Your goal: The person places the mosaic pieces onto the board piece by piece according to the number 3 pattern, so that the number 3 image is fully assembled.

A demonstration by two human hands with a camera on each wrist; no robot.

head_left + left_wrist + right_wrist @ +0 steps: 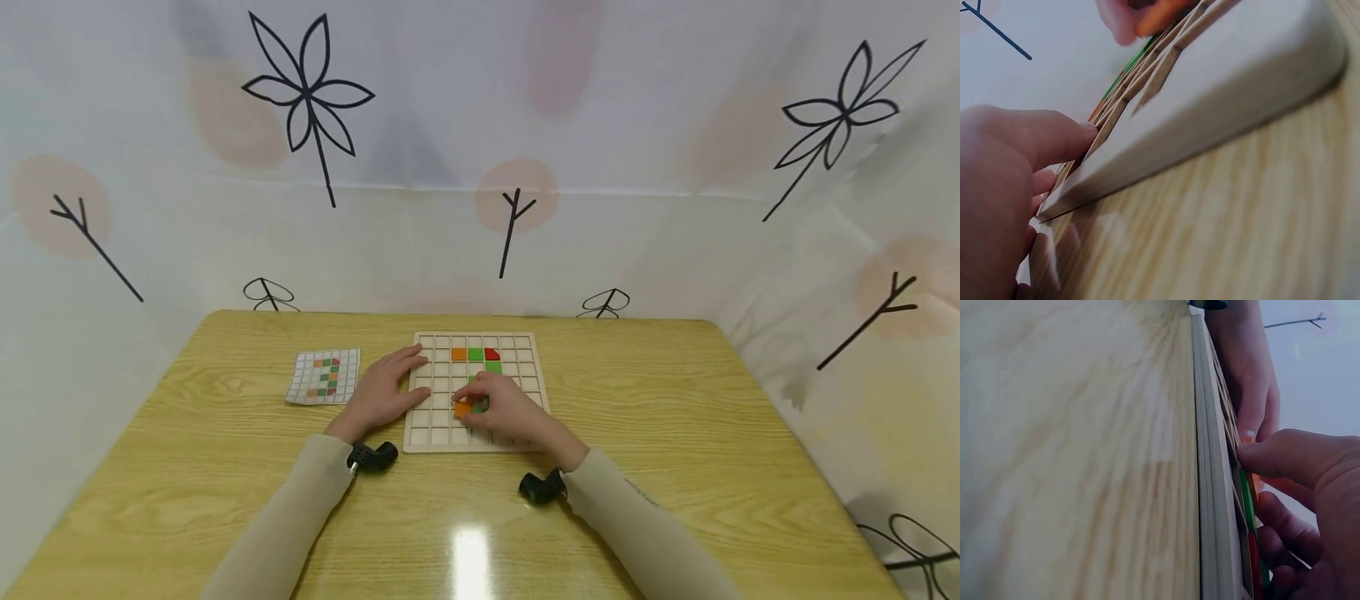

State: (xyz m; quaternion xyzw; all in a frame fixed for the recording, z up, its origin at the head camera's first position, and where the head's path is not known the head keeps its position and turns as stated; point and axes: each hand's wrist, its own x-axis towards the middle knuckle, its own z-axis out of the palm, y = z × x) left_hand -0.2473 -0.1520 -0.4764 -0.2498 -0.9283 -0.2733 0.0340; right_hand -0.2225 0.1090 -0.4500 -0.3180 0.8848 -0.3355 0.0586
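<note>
A wooden grid board (438, 437) lies on the table. My left hand (378, 392) rests at its left edge, thumb and fingers extended over the rim. Between thumb and fingertips, my right hand (510, 408) pinches an orange tile (462, 410) at the lower middle of the grid; the left wrist view shows this orange tile (1163, 15) tilted in the fingers. Near the top of the grid sit another orange tile (459, 354), a green tile (476, 354) and a red tile (492, 354) with one rounded corner. Below them is a second green tile (492, 367). The right hand hides several grid cells.
Left of the board lies a paper card (302, 379) printed with a coloured grid pattern. The wooden table (637, 392) extends around the board, with a patterned cloth (420, 242) hanging behind it. A black wrist camera (540, 488) sits by the right sleeve.
</note>
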